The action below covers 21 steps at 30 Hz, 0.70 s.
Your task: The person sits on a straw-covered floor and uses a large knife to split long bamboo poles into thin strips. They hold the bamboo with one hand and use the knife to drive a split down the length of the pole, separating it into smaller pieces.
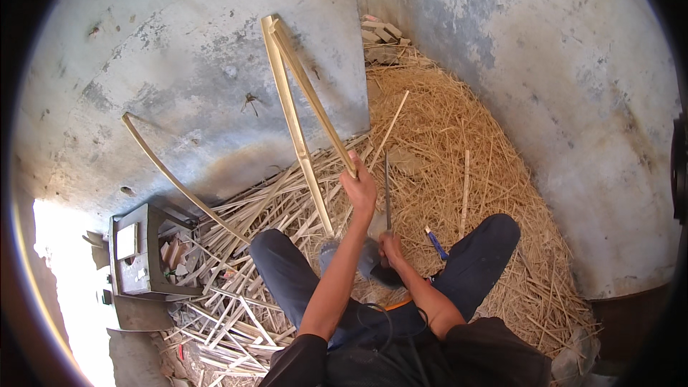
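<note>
My left hand (360,190) is raised in front of me, its fingers wrapped round the lower end of a split bamboo piece (313,95). A second, longer bamboo length (295,125) meets it at the top and slants down to the floor near my left foot; I cannot tell whether the two are joined there. Low between my knees, my right hand (390,249) is closed on a long, narrow, dark-bladed knife (388,190), which points up and away from me. A small blue-handled tool (436,243) lies by my right knee.
Thin split strips (244,308) are heaped at the left, and shavings (444,129) cover the floor ahead and right. A dark wooden stool (154,251) lies on its side at left. One curved strip (179,185) leans on the wall. Bricks (382,32) sit in the far corner.
</note>
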{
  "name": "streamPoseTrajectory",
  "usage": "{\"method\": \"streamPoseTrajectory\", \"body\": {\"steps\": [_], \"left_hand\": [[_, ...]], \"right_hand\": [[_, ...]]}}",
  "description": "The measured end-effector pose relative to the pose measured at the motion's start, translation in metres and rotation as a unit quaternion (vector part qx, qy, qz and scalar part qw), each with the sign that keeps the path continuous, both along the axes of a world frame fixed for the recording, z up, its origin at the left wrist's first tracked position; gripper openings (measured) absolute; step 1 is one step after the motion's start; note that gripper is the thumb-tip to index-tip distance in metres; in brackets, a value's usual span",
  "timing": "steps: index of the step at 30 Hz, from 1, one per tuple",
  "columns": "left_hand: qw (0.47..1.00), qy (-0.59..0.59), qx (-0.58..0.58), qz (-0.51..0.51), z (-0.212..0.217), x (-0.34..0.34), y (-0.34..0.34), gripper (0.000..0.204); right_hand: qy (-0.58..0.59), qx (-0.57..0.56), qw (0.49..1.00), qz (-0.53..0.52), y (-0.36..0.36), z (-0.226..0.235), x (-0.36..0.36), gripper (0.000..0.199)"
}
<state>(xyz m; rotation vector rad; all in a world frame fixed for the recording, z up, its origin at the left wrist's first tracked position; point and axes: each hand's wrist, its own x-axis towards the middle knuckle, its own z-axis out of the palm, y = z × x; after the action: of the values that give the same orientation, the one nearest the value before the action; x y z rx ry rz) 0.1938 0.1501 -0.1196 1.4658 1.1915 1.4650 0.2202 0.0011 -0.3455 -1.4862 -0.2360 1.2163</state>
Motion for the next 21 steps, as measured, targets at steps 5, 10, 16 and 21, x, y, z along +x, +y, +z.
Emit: {"method": "streamPoseTrajectory", "body": {"steps": [5,10,16,21], "left_hand": [[0.999,0.031,-0.005,0.005,-0.002,0.0,-0.001,0.058],[0.999,-0.034,-0.023,-0.029,0.005,-0.003,-0.01,0.056],[0.998,-0.058,-0.007,0.01,0.001,-0.012,0.007,0.062],[0.993,-0.108,-0.042,-0.012,-0.003,-0.016,0.006,0.061]], "right_hand": [[-0.033,0.162,0.986,-0.027,0.03,0.074,0.008,0.019],[-0.05,-0.127,0.987,0.083,-0.035,-0.032,-0.003,0.022],[0.046,-0.021,0.998,-0.027,-0.011,-0.032,-0.005,0.02],[0.018,0.119,0.993,0.02,0.008,0.014,0.01,0.019]]}}
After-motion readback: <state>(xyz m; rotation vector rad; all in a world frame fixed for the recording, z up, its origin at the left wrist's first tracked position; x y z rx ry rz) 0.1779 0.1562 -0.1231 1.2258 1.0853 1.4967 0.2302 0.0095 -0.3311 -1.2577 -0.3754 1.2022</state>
